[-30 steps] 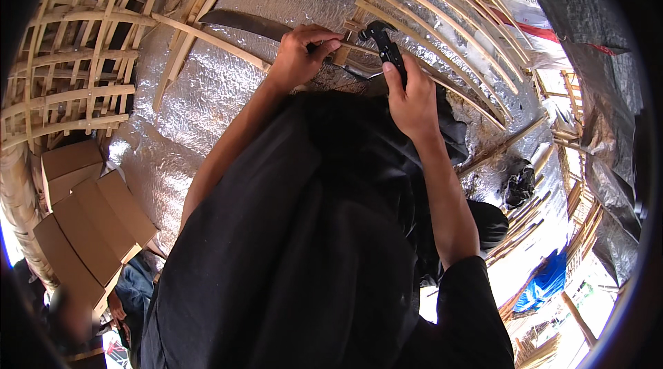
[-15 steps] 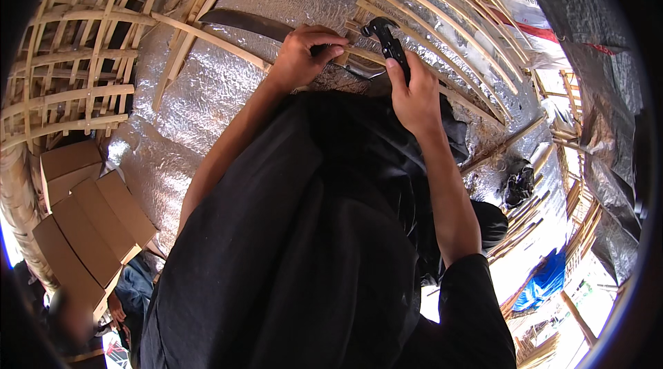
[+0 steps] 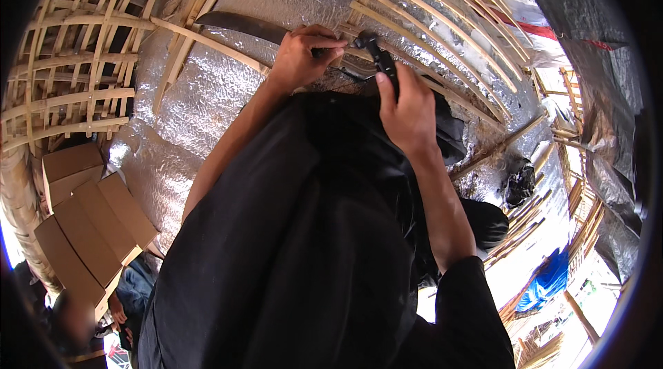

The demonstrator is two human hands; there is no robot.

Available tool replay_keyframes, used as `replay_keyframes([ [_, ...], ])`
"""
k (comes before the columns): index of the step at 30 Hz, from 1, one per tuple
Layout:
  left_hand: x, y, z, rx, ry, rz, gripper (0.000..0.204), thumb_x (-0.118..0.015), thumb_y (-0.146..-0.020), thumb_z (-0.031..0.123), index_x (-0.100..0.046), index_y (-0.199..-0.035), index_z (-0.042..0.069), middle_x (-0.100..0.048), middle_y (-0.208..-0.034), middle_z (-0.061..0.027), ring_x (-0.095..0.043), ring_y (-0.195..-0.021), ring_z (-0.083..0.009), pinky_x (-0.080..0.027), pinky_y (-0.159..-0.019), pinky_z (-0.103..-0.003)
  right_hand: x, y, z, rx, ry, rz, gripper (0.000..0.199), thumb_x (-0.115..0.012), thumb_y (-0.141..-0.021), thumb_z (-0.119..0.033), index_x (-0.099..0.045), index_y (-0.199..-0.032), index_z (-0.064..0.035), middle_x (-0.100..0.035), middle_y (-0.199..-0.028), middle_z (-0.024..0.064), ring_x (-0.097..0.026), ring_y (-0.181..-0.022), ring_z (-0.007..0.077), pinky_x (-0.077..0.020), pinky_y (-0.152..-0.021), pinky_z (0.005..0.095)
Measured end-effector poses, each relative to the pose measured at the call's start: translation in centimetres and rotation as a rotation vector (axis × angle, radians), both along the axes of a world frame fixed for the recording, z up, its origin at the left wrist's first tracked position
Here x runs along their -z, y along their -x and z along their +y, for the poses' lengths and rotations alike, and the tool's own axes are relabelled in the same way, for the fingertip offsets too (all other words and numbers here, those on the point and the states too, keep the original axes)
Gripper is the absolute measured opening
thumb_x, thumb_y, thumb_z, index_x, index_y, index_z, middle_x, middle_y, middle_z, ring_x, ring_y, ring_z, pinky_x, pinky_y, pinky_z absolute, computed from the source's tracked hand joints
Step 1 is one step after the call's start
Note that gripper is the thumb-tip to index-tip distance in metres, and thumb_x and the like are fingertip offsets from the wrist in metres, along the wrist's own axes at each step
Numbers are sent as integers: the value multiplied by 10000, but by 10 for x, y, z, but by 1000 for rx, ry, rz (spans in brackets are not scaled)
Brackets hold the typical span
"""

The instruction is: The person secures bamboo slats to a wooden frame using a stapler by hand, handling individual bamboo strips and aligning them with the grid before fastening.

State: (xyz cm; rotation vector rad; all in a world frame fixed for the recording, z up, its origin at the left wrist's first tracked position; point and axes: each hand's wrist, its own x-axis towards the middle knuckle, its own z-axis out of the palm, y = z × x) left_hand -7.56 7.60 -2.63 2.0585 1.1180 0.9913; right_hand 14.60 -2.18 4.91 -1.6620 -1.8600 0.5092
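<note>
— Wrapped tight, is it, that right hand (image 3: 411, 113)?
— Yes, curled round the handle of a black hammer (image 3: 384, 65), thumb laid along it. On the left hand (image 3: 298, 62), thumb and forefinger come close together just beside the hammer's head; I can't tell whether something thin is pinched there.
— How would the hammer handle?
— Stiff, and heaviest at the head, I'd judge, so apt to tip forward. Hold it by the handle: lower for more swing, higher for more control.
— Where is it, exactly?
— Just beyond the person's black garment (image 3: 290, 217), at the near side of some pale bamboo slats (image 3: 373, 14). A long curved blade (image 3: 242, 22) runs leftward from the left hand; whether the palm touches it, I can't say.
— Further out?
— Silvery sheeting (image 3: 214, 100) spreads beneath, with a lattice panel (image 3: 110, 93) and brown cardboard (image 3: 97, 231) off to the left.
</note>
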Motion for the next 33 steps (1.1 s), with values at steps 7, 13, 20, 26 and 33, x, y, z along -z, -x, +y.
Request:
replay_keyframes([
  [7, 11, 2, -18, 6, -48, 18, 194, -838, -874, 118, -831, -1068, 114, -774, -1018, -103, -744, -887, -274, -592, -797, -370, -4, -2, -10, -9, 16, -26, 311, -660, -1015, -189, -584, -1209, 42, -663, -998, 275, -666, -924, 495, -542, -740, 536],
  [13, -10, -3, -17, 18, -70, -17, 203, -846, -871, 142, -834, -1072, 122, -777, -1015, -101, -737, -904, -282, -594, -824, -377, -9, -2, -12, -43, 40, -20, 303, -658, -1019, -171, -569, -1210, 47, -664, -1006, 294, -646, -877, 532, -545, -744, 544],
  [20, -12, -2, -24, -5, -134, 42, 209, -847, -863, 158, -835, -1068, 123, -781, -1009, -100, -732, -933, -284, -587, -852, -394, -14, 5, -27, 70, -243, 106, 306, -661, -1018, -157, -556, -1236, 31, -644, -965, 284, -647, -926, 531, -530, -734, 544],
  [26, -6, 5, -9, -24, -107, 32, 146, -794, -916, 137, -810, -1046, 73, -779, -975, -123, -738, -895, -296, -577, -818, -397, 18, 2, 11, 75, -97, 52, 406, -762, -936, -207, -572, -1190, 47, -654, -1017, 272, -650, -968, 498, -531, -826, 528],
  [33, 14, 26, -11, -62, -14, -55, 141, -771, -939, 105, -791, -1060, 37, -785, -991, -133, -751, -880, -293, -582, -789, -367, 45, 11, 44, 71, 25, -11, 350, -806, -886, -201, -624, -1089, 17, -714, -980, 247, -710, -905, 459, -566, -778, 494],
])
